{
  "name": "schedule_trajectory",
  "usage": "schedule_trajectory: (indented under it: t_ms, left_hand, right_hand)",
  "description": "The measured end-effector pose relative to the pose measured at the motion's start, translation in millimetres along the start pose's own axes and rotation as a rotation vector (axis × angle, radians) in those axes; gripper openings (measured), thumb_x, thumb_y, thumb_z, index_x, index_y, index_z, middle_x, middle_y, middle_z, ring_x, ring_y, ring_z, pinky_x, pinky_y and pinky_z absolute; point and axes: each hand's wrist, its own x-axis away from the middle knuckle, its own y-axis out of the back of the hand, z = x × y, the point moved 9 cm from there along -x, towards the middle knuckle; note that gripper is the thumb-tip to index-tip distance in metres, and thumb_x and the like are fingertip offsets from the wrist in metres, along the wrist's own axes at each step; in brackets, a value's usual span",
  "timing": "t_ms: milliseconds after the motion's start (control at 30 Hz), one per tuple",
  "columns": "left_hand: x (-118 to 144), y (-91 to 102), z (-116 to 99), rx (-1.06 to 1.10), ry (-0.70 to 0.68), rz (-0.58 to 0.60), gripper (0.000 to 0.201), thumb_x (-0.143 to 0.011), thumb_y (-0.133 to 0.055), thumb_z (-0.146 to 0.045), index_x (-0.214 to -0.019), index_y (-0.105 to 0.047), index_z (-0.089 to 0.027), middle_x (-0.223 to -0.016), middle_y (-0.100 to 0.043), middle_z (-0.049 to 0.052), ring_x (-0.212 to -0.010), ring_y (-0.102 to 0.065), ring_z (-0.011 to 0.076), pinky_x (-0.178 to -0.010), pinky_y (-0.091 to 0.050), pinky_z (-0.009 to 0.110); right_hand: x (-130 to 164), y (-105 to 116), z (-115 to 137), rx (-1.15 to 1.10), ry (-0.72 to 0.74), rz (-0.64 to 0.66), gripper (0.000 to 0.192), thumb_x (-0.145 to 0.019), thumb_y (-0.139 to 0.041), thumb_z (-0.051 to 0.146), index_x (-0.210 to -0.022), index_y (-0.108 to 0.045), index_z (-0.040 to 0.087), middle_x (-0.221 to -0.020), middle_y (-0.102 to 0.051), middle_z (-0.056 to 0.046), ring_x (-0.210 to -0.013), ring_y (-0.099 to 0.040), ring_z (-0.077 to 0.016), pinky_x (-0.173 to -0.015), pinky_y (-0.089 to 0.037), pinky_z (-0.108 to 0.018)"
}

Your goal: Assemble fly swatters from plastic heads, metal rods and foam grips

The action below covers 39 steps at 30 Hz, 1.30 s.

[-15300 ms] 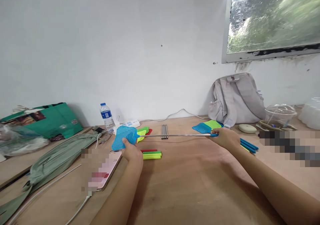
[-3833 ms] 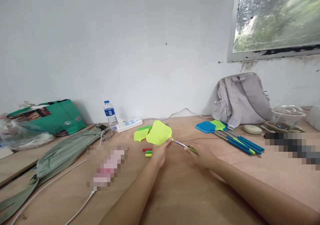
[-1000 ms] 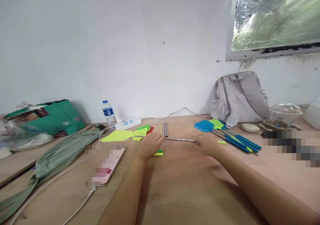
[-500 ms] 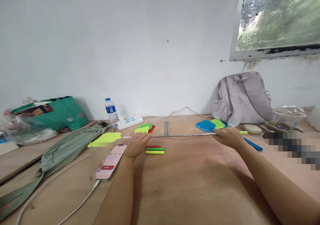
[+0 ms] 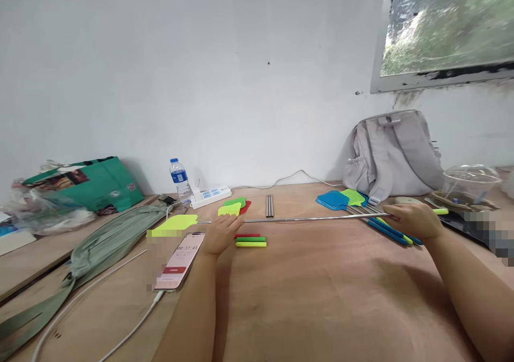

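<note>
A yellow-green fly swatter (image 5: pixel 176 225) with a long thin metal rod stretches sideways between my hands. My left hand (image 5: pixel 221 233) is closed around the rod near the swatter head. Toward the handle end, my right hand (image 5: pixel 414 220) grips the rod, and the yellow handle tip pokes out beyond it. Behind my left hand lie yellow, green and red swatter heads (image 5: pixel 233 208). Red, green and yellow handle tubes (image 5: pixel 251 242) rest just right of that hand. Metal rods (image 5: pixel 269 205) lie farther back. Blue and yellow-green swatters (image 5: pixel 331 200) with handles are left of my right hand.
A phone (image 5: pixel 180 260) with a running timer and a cable lies beside my left forearm. Toward the wall stand a water bottle (image 5: pixel 180 177), a power strip (image 5: pixel 211 196) and a grey backpack (image 5: pixel 395 153). A green bag (image 5: pixel 108 182) and strapped pouch (image 5: pixel 120 233) are left; a plastic bowl (image 5: pixel 471 182) is right.
My right hand has moved to the right with the handle end, and the metal rod between my hands is longer. My left hand has stayed near the swatter head.
</note>
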Motion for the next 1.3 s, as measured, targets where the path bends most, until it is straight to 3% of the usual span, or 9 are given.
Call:
schedule_trajectory:
  t_ms: [100,333,533,733,900,1000,1067,1200,1300]
  left_hand:
    - [1,-0.4,-1,0.016,-0.022,0.010,0.016,-0.081,-0.039,-0.013,-0.079,-0.054,-0.019,-0.065,-0.054,0.001,-0.060,-0.047,0.0145,-0.057,-0.032,0.027]
    - [2,-9.1,3,0.125,0.054,0.019,0.019,-0.084,-0.036,-0.019,-0.082,-0.055,-0.019,-0.069,-0.056,0.002,-0.064,-0.049,0.0138,-0.061,-0.037,0.026]
    - [4,-16.6,6,0.353,0.161,-0.111,0.017,-0.082,-0.041,-0.022,-0.093,-0.054,-0.019,-0.081,-0.057,0.005,-0.080,-0.051,0.0165,-0.075,-0.041,0.031]
    - [3,11.5,17,0.271,0.400,-0.354,0.023,-0.075,-0.053,-0.026,-0.097,-0.056,-0.021,-0.102,-0.047,0.011,-0.103,-0.043,0.0236,-0.088,-0.036,0.040]
    - [8,-0.9,28,0.367,0.541,-0.263,0.014,-0.076,-0.050,-0.026,-0.086,-0.057,-0.019,-0.086,-0.048,0.008,-0.087,-0.048,0.0201,-0.078,-0.041,0.036]
    - [19,-16.5,44,0.538,0.703,-0.267,0.011,-0.075,-0.050,-0.026,-0.081,-0.055,-0.018,-0.081,-0.049,0.005,-0.080,-0.049,0.0179,-0.076,-0.041,0.035]
    - [32,-29.0,59,0.714,0.893,-0.333,0.014,-0.071,-0.055,-0.028,-0.080,-0.054,-0.018,-0.082,-0.051,0.004,-0.078,-0.050,0.0169,-0.077,-0.042,0.034]
    - [59,-60.7,76,1.301,1.269,-0.596,0.029,-0.066,-0.062,-0.030,-0.091,-0.051,-0.020,-0.093,-0.055,0.004,-0.084,-0.055,0.0152,-0.082,-0.042,0.033]
    - [62,-67.5,78,1.661,1.312,-0.824,0.026,-0.071,-0.057,-0.034,-0.093,-0.048,-0.022,-0.100,-0.055,0.003,-0.089,-0.058,0.0142,-0.087,-0.040,0.034]
  right_hand:
    - [1,-2,4,0.030,0.095,0.011,0.030,-0.071,-0.046,0.042,-0.054,-0.057,0.020,-0.056,-0.061,-0.002,-0.051,-0.050,-0.0132,-0.047,-0.016,-0.024]
    - [1,-3,2,-0.007,0.042,-0.016,0.028,-0.072,-0.044,0.038,-0.054,-0.053,0.020,-0.056,-0.060,-0.002,-0.053,-0.049,-0.0129,-0.048,-0.018,-0.024]
    - [-3,-4,0,0.000,-0.133,0.120,0.020,-0.068,-0.048,0.034,-0.055,-0.054,0.020,-0.058,-0.060,-0.003,-0.055,-0.047,-0.0145,-0.050,-0.017,-0.025]
    - [-1,0,-9,0.041,-0.270,0.140,0.021,-0.068,-0.049,0.037,-0.065,-0.062,0.020,-0.060,-0.060,-0.006,-0.056,-0.045,-0.0155,-0.049,-0.016,-0.025]
    - [0,1,-10,0.065,-0.292,0.085,0.024,-0.071,-0.048,0.039,-0.067,-0.063,0.020,-0.057,-0.058,-0.005,-0.054,-0.044,-0.0143,-0.049,-0.014,-0.024]
    - [-1,5,-12,0.075,-0.316,0.042,0.029,-0.074,-0.045,0.041,-0.063,-0.062,0.020,-0.053,-0.056,-0.004,-0.053,-0.043,-0.0137,-0.048,-0.014,-0.023]
    - [-1,8,-12,0.078,-0.320,0.010,0.034,-0.075,-0.043,0.043,-0.059,-0.061,0.019,-0.051,-0.055,-0.004,-0.053,-0.043,-0.0134,-0.048,-0.015,-0.023]
    - [-1,14,-13,0.081,-0.312,-0.039,0.037,-0.075,-0.043,0.046,-0.056,-0.059,0.018,-0.051,-0.054,-0.005,-0.052,-0.043,-0.0139,-0.048,-0.015,-0.023]
    - [0,18,-12,0.068,-0.301,-0.052,0.035,-0.075,-0.043,0.045,-0.056,-0.057,0.019,-0.053,-0.056,-0.005,-0.051,-0.044,-0.0146,-0.048,-0.016,-0.024]
